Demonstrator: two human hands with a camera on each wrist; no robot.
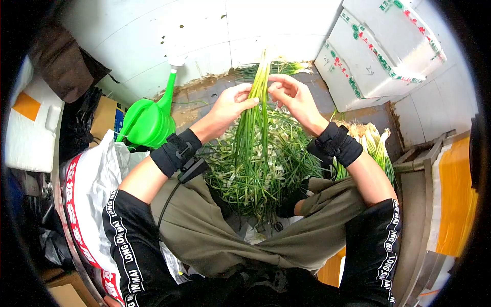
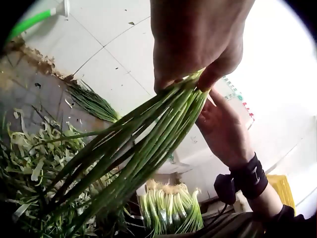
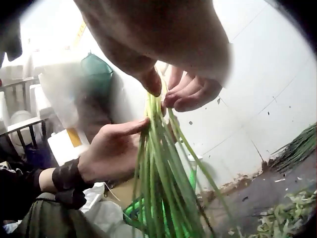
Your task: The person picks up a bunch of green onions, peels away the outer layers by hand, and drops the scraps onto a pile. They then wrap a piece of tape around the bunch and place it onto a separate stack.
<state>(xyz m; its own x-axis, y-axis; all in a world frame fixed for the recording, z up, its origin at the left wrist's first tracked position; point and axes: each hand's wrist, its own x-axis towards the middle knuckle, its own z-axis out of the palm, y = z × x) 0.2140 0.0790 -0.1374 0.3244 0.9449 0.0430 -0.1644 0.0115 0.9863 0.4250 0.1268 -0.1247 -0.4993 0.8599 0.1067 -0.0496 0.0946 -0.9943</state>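
Note:
My left hand [image 1: 222,112] grips a bunch of scallions [image 1: 251,130] with its thumb across the stalks. Pale ends point up, and the long green leaves hang down over a heap of stripped scallion leaves [image 1: 276,176]. At the bunch's right side, my right hand [image 1: 299,102] has its thumb and fingertips bent in near the pale ends. In the right wrist view its fingers [image 3: 190,96] pinch at a single stalk along the bunch's edge. The palm partly hides the tops there.
Tied scallions with roots [image 1: 371,140] lie to the right of the heap. More scallions [image 1: 286,67] rest by the tiled wall. A green watering can [image 1: 148,123] stands at left, white foam boxes [image 1: 358,61] are stacked at back right, and a white sack [image 1: 92,189] sits beside my left arm.

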